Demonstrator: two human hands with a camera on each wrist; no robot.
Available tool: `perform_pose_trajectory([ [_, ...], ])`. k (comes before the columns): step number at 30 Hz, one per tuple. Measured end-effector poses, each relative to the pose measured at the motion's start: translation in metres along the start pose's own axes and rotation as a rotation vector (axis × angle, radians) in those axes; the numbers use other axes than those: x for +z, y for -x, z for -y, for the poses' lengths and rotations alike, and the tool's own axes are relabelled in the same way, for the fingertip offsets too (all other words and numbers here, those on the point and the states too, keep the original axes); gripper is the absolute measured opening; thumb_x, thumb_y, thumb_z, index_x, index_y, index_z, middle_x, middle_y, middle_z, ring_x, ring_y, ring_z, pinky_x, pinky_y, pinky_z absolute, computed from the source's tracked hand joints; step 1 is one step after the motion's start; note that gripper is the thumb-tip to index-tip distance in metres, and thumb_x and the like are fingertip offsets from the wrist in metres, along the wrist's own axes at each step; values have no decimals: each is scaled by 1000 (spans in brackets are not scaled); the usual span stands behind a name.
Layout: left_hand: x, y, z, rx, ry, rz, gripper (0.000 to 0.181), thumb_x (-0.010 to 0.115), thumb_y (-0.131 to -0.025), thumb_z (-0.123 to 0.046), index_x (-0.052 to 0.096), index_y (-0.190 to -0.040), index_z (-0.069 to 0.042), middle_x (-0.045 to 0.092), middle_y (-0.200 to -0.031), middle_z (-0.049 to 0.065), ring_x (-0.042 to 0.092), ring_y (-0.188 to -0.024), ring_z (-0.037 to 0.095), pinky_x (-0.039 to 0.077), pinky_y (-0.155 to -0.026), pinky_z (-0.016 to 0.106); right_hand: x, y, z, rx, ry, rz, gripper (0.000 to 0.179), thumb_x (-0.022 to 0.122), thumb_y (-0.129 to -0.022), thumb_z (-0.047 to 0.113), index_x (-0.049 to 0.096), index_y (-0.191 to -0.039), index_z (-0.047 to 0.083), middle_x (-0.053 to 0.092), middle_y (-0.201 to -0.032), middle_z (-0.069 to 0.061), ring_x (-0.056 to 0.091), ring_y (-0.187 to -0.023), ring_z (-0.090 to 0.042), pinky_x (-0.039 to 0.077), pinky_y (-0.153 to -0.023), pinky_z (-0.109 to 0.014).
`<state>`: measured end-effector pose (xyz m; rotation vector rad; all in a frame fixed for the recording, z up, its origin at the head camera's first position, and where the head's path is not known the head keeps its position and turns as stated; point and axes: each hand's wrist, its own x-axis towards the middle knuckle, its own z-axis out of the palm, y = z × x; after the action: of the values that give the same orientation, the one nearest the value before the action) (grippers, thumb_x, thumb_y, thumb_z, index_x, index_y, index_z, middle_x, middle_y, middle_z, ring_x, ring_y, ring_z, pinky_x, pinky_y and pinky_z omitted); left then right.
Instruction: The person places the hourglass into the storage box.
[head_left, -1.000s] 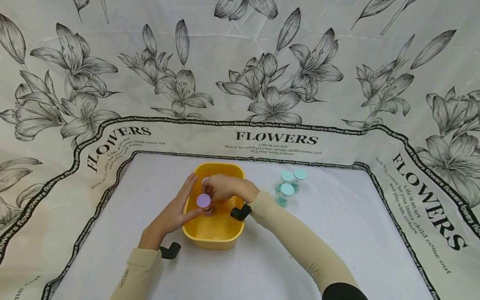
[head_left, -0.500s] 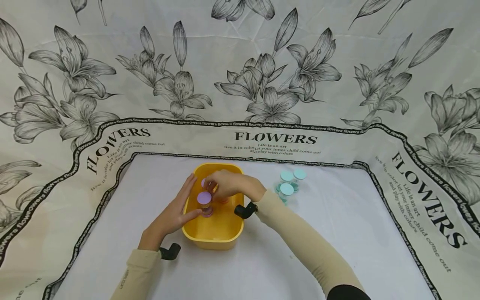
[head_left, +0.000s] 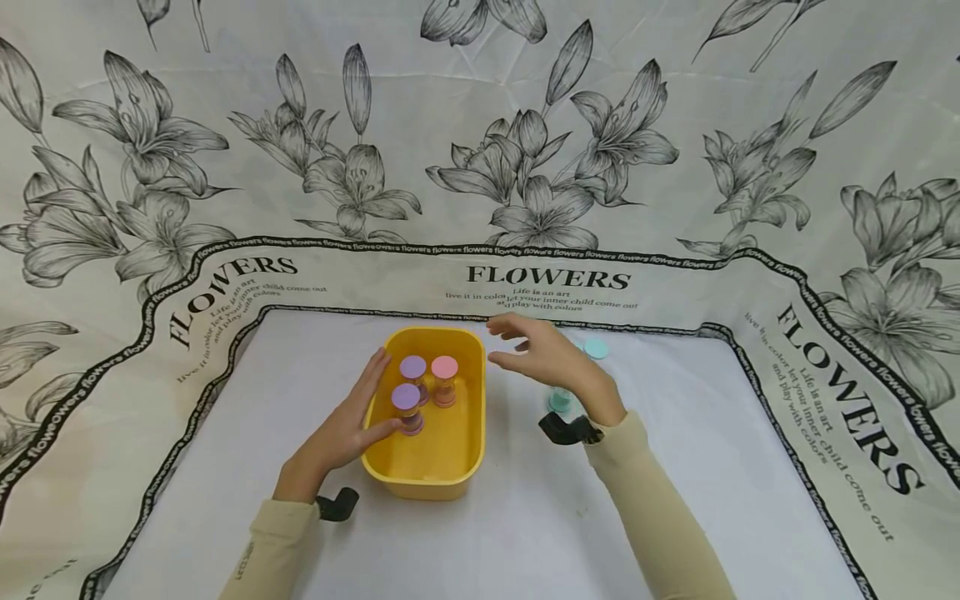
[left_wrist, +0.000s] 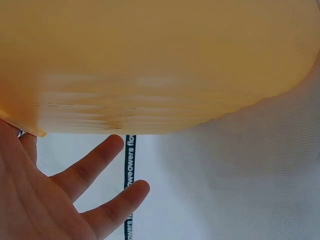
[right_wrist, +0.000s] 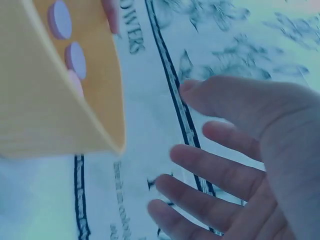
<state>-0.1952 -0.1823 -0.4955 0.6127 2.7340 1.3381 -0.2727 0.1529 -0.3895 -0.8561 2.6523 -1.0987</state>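
Note:
A yellow plastic bin [head_left: 423, 492] stands on the white tabletop, with two purple-capped hourglasses [head_left: 407, 398] and one pink-capped hourglass [head_left: 445, 368] upright inside. My left hand [head_left: 341, 429] rests at the bin's left rim, its thumb reaching over the edge. Straight, spread fingers [left_wrist: 95, 162] show beside the bin's wall in the left wrist view. To the right of the bin, my right hand [head_left: 551, 354] hovers in the air with fingers spread and holding nothing. Behind and below it are mint-capped hourglasses [head_left: 596, 348], partly hidden by the hand and wrist.
White cloth [head_left: 510, 533] covers the tabletop. A flower-printed sheet [head_left: 551, 287] with black lettering rises around its back and sides. Each wrist carries a small black camera mount [head_left: 339, 505].
My right hand has come out of the bin and moved right toward the mint hourglasses, uncovering the pink hourglass and the rear purple one. The left hand stays at the rim.

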Motion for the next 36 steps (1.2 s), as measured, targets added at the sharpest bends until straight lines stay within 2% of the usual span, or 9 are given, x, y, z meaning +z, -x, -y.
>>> perform_pose_trajectory([
  [7, -1, 0, -2, 1, 5, 0, 98, 67, -94, -47, 8, -167, -19, -3, -175, 2, 7, -161, 35, 16, -124, 68, 1, 44, -36, 153, -121, -260, 69, 74, -95, 39, 45, -154, 19, 46, -158, -7, 46, -144, -32, 47, -112, -51],
  [11, -1, -1, -3, 0, 15, -4, 98, 66, -94, -46, 8, -167, -19, -2, -175, 2, 6, -161, 35, 16, -124, 68, 18, 63, -60, 210, -191, -429, 74, 75, -94, 36, 41, -157, 18, 43, -160, -7, 38, -148, -32, 43, -113, -53],
  [17, -2, 0, -6, 27, 28, -13, 97, 68, -95, -41, 9, -167, -17, -2, -175, 3, 7, -161, 35, 15, -124, 68, 48, 81, -88, 283, -232, -636, 75, 77, -91, 27, 42, -155, 9, 43, -158, -15, 38, -147, -34, 39, -111, -55],
  [20, -2, 0, -6, 35, 30, -17, 97, 68, -95, -40, 9, -167, -16, -1, -175, 4, 6, -161, 36, 15, -124, 69, 58, 84, -96, 302, -259, -683, 75, 78, -90, 25, 42, -154, 6, 43, -158, -17, 37, -147, -34, 38, -111, -57],
  [24, -1, 0, -5, 40, 24, -18, 96, 69, -95, -39, 9, -167, -16, 0, -175, 5, 7, -161, 37, 15, -123, 70, 69, 85, -105, 323, -274, -697, 75, 77, -90, 22, 41, -154, 5, 44, -156, -19, 38, -144, -37, 40, -108, -58],
  [30, -1, 0, -3, 38, 19, -20, 96, 69, -95, -40, 9, -167, -18, 0, -175, 5, 7, -161, 37, 16, -123, 70, 80, 84, -114, 377, -305, -723, 70, 77, -92, 22, 45, -151, 6, 49, -150, -17, 47, -137, -36, 46, -102, -50],
  [36, 0, 0, -4, 34, 27, -20, 96, 68, -94, -40, 9, -167, -18, 0, -175, 4, 7, -161, 37, 16, -122, 71, 86, 80, -120, 386, -315, -778, 62, 78, -91, 18, 52, -146, 5, 55, -144, -16, 54, -128, -34, 47, -96, -46],
])
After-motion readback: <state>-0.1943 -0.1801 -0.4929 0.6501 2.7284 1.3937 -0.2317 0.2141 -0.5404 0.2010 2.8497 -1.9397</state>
